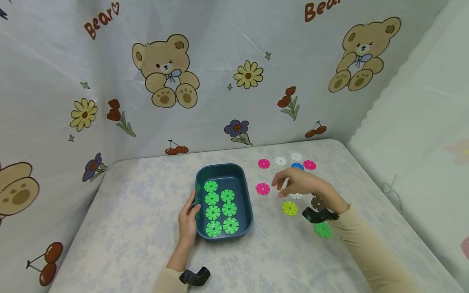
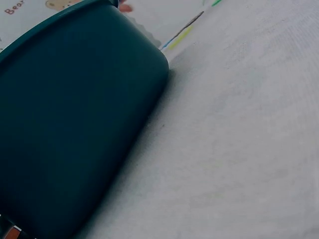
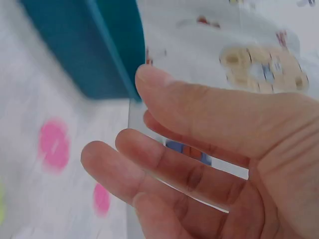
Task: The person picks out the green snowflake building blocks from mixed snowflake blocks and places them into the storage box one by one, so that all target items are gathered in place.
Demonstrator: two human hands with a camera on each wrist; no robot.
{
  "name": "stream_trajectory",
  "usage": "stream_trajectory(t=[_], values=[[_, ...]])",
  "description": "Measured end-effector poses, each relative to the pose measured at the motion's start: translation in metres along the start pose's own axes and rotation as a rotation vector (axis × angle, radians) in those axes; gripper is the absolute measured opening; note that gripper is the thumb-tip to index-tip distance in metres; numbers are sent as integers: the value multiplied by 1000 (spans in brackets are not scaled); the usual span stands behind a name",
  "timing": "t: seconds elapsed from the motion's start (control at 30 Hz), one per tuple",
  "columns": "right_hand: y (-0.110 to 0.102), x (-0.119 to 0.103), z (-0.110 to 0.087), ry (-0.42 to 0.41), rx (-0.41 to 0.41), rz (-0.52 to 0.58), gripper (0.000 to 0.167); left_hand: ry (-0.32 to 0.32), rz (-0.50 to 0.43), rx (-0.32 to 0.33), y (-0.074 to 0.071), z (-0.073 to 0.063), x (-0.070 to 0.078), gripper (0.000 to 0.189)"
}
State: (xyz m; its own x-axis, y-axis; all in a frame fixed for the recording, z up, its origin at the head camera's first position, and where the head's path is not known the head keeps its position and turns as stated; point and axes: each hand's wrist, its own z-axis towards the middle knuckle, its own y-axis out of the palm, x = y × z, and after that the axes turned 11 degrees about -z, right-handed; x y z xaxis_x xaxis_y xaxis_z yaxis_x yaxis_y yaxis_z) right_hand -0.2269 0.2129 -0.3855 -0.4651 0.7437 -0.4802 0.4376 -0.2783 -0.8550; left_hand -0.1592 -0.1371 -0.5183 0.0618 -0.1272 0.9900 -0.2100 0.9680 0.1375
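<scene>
My left hand [image 1: 187, 219] holds a dark teal plastic tray [image 1: 242, 203] by its left side, thumb at the rim. In the left wrist view the outer wall of the tray [image 2: 84, 114] fills the left half. Several green notched plastic discs [image 1: 213, 212] lie inside in two columns. Over the loose discs to the right hovers my right hand [image 1: 302, 182], fingers loosely bent and nothing between them. Close to its fingertips are a pink disc [image 1: 262, 189] and a yellow disc [image 1: 290, 208]. The right wrist view shows the same hand [image 3: 199, 134] with thumb and fingers apart.
Farther back lie pink [image 1: 264, 163], white [image 1: 280, 161] and blue discs [image 1: 297, 166]. A brown disc [image 1: 318, 202] and a green disc [image 1: 323, 230] lie by the right wrist. Behind the table [image 1: 146, 195] hangs a bear-print curtain [image 1: 212, 61].
</scene>
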Motion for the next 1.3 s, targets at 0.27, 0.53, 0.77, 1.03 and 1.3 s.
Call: stream_trajectory(t=[0.27, 0.53, 0.77, 1.03, 1.3], values=[[20, 51, -85, 97, 77, 91, 30, -12, -7, -7, 0, 0, 2, 49], [51, 84, -118, 152, 61, 186, 39, -21, -22, -5, 0, -1, 3, 49], [71, 95, -124, 145, 93, 189, 40, -16, -34, -17, 0, 0, 3, 49], [86, 93, -116, 218, 136, 69, 37, -17, -30, -19, -1, -1, 2, 49], [73, 91, -113, 200, 85, 33, 26, -12, -40, -28, -1, -1, 2, 50]])
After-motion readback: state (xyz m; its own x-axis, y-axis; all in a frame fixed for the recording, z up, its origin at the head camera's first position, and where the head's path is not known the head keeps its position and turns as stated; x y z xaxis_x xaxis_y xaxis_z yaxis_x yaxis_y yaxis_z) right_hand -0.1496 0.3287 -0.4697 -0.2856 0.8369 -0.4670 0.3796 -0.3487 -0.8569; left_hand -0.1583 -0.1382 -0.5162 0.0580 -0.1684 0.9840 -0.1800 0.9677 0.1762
